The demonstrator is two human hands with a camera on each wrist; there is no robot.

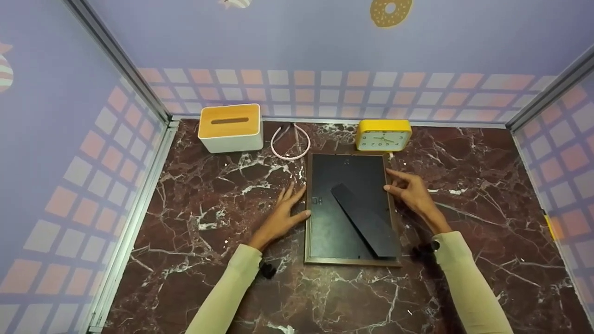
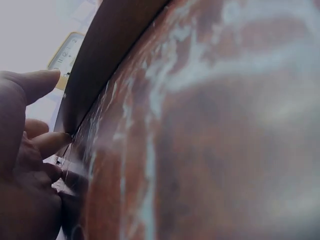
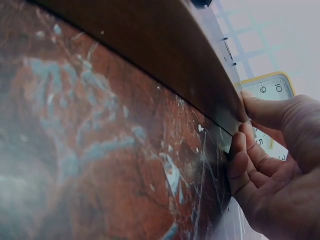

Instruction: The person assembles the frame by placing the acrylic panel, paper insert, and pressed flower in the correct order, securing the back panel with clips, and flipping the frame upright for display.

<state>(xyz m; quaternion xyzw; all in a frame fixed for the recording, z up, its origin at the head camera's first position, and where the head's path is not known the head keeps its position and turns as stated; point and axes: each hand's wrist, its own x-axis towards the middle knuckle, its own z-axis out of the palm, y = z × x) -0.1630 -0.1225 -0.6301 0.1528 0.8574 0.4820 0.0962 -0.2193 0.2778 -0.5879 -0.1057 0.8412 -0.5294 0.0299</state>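
Note:
A picture frame (image 1: 345, 232) lies face down, its black back and folded stand leg (image 1: 362, 222) facing up. My left hand (image 1: 280, 218) is at the frame's left side, fingers spread, thumb tip right at the edge. In the left wrist view, a fingertip (image 2: 64, 139) meets the bottom of the frame's side. On the right side, my right hand (image 1: 413, 195) holds the frame's edge with thumb and fingers. The right wrist view shows the thumb (image 3: 265, 110) at the upper edge and curled fingers (image 3: 239, 165) low against the side. The frame's front is hidden.
Behind the frame stand a yellow alarm clock (image 1: 384, 135), a pink headband (image 1: 290, 157) and a white tissue box (image 1: 232, 144) with an orange lid. All are on a dark red marbled table (image 1: 209, 181), enclosed by purple checkered walls (image 1: 325, 46).

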